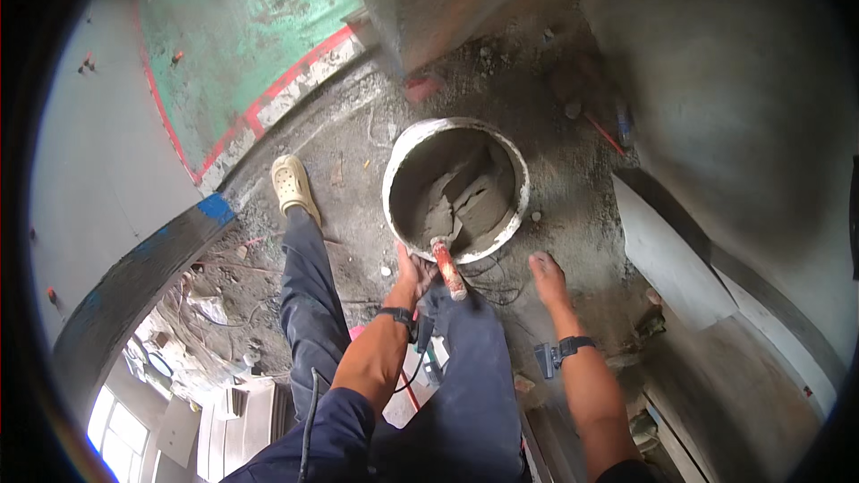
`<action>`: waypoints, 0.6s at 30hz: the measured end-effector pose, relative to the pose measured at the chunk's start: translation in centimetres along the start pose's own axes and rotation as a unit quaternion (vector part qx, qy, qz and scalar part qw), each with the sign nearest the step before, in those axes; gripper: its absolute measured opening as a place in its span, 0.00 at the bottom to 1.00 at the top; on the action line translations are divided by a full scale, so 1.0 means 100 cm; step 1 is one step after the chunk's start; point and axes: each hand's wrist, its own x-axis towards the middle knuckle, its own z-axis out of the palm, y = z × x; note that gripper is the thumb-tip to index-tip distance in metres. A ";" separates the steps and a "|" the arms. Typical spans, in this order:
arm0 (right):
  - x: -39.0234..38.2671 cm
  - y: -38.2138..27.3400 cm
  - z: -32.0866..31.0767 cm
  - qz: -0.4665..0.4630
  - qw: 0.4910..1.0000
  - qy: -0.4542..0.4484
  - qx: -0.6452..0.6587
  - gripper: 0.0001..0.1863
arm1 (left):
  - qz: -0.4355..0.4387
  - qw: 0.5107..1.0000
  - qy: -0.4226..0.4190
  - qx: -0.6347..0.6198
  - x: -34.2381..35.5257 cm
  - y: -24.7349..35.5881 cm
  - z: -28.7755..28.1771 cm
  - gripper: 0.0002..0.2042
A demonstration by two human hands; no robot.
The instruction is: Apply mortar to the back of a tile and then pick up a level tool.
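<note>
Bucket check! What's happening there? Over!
Left hand at near side of bucket. Right hand apart from it. Grey mix inside. Red-handled tool sticks out between hands.

We see a grey, rough floor, covered with dust and many small crumbs. On it stands, near the middle, a round bucket with white, smeared rim. To the left of this bucket, well apart, a foot in a cream clog is placed on the floor. Just beside the bucket we notice a pale stone at right and a white lump at lower left. Farther to the right there lie a red stick and, near it, a clear bottle. At lower left we find a crumpled pale sheet among the debris
</note>
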 end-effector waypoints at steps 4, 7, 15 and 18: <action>-0.046 0.039 -0.002 -0.003 0.984 0.165 -0.072 0.36 | -0.061 0.991 0.103 -0.065 -0.072 -0.068 0.004 0.47; -0.003 -0.006 -0.001 -0.081 0.947 0.305 -0.061 0.33 | -0.025 0.995 0.085 -0.056 -0.056 -0.034 0.024 0.45; -0.059 -0.129 0.039 -0.173 0.936 0.173 0.252 0.28 | 0.266 0.830 0.266 0.411 -0.127 0.031 0.065 0.23; -0.077 -0.148 0.013 -0.186 0.943 0.274 0.016 0.34 | 0.419 0.714 -0.012 0.560 -0.145 0.058 0.166 0.26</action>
